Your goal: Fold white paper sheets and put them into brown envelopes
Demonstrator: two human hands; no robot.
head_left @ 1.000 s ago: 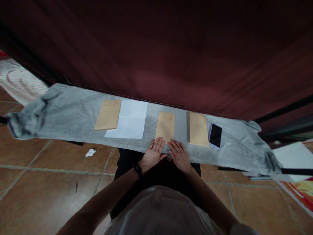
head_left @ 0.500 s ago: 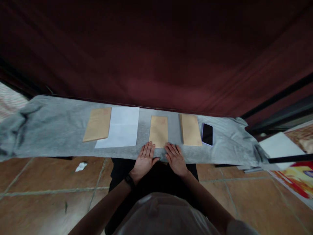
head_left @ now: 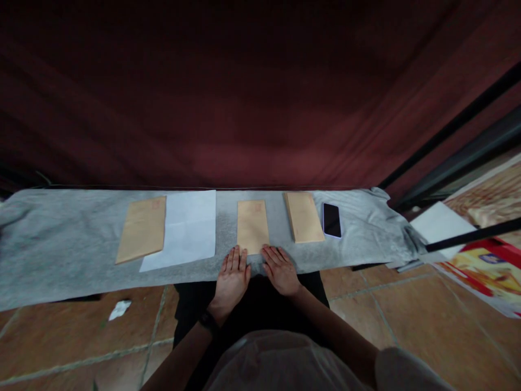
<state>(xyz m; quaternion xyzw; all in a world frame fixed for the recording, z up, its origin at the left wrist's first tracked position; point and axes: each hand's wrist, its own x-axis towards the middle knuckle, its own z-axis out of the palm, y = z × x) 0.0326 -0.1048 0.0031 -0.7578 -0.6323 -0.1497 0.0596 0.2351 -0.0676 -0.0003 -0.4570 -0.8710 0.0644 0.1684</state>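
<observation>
A brown paper envelope (head_left: 253, 225) lies flat on the grey cloth directly before me, with small red print at its far right corner. My left hand (head_left: 233, 278) rests flat by its near left corner, fingers stretched out. At the near right corner, my right hand (head_left: 281, 270) lies palm down with its fingertips touching or just beside the paper. Both hands are open and hold nothing. To the right sits a stack of brown envelopes (head_left: 305, 218). Further left, another brown envelope or small pile (head_left: 142, 229) overlaps a white sheet of paper (head_left: 189, 231).
A phone (head_left: 331, 220) with a purple edge lies right of the stack. Grey cloth (head_left: 81, 260) covers the long narrow surface. Behind it hangs a dark red curtain (head_left: 244, 119). Dark bars (head_left: 472, 233) and a printed box (head_left: 488, 271) stand at the right. Crumpled white paper (head_left: 119, 310) is on the tiled floor.
The head view has shifted and turned slightly, so the surface appears tilted differently. Both hands stay flat at the near edge of the middle envelope, and the other things keep their places.
</observation>
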